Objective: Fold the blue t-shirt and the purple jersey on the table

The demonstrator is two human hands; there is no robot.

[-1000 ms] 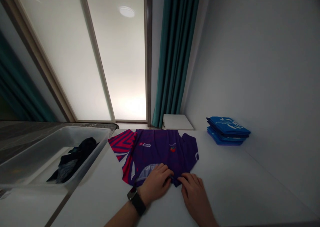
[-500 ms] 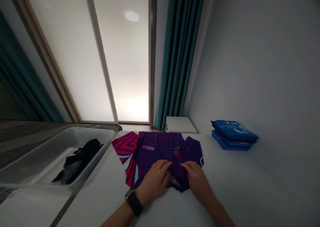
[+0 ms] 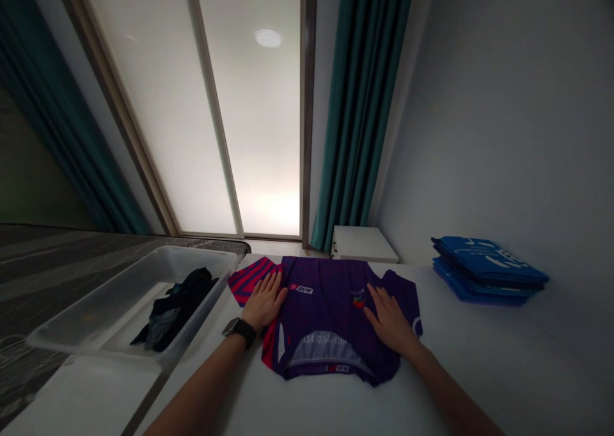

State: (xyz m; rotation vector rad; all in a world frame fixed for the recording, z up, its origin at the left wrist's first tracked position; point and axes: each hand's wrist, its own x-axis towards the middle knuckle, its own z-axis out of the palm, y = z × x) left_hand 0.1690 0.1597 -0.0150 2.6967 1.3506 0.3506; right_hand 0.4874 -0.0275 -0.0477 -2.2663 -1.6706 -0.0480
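A smartwatch is worn on the left wrist. Its case is squarish with rounded corners, its face greyish inside a thin rim; any detail on it is too small to make out. The strap is plain black, broad and smooth. Beyond the smartwatch is the bare left hand, its fingers slender; on the elbow side of the smartwatch, the left forearm is bare. Across from the smartwatch, the right hand, wrist and forearm are bare too.
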